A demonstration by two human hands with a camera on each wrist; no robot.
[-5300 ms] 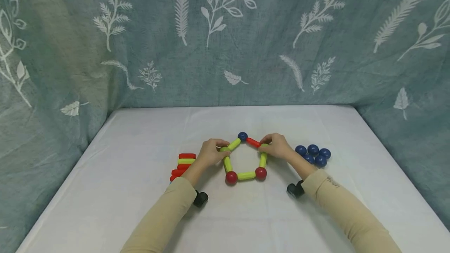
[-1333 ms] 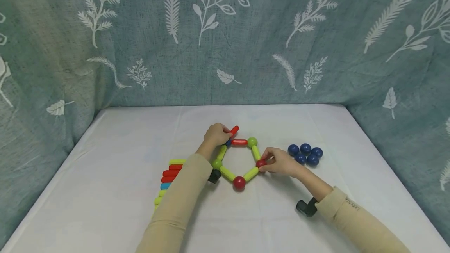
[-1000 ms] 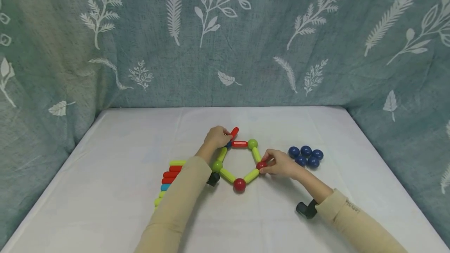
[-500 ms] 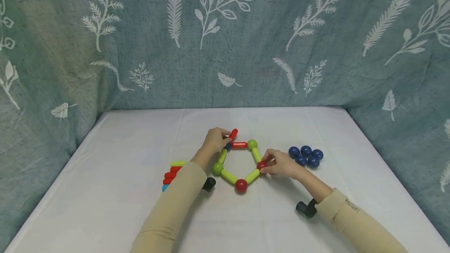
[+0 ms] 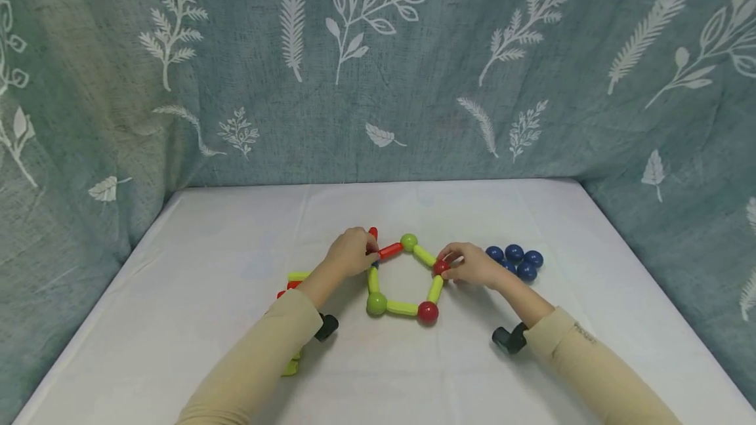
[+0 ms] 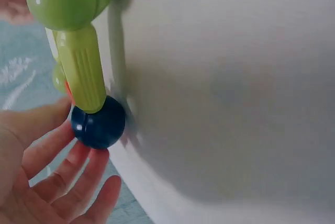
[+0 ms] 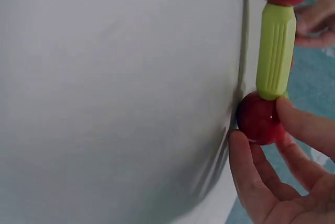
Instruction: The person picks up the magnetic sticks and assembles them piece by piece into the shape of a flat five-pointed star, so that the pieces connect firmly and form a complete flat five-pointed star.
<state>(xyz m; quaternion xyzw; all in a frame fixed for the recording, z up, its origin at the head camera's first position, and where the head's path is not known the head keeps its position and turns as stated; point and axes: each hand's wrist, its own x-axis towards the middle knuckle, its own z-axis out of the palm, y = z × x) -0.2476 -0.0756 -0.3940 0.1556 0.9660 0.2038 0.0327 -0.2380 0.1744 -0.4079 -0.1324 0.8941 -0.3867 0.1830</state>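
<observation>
A five-sided ring of toy building rods and balls lies on the white table. My left hand (image 5: 352, 252) grips its blue ball (image 6: 99, 122) at the back left, thumb on one side and fingertips on the other. From that ball an extra red rod (image 5: 373, 233) sticks out backward, while another red rod (image 5: 390, 251) runs to the green ball (image 5: 409, 242) at the back. My right hand (image 5: 472, 263) pinches the red ball (image 7: 260, 119) at the right corner. In front are a second red ball (image 5: 428, 313) and a larger-looking green ball (image 5: 376, 303), joined by a yellow-green rod (image 5: 401, 308).
Several loose blue balls (image 5: 514, 253) sit together right of my right hand. Loose rods (image 5: 298, 277) in red and yellow-green lie at the left, partly hidden under my left sleeve. Green leaf-patterned cloth (image 5: 378, 84) hangs behind the table (image 5: 449, 372).
The ring has turned counterclockwise: its front red ball moved right, the back green ball left. The left hand came nearer with the blue ball. An extra red rod now joins that ball.
</observation>
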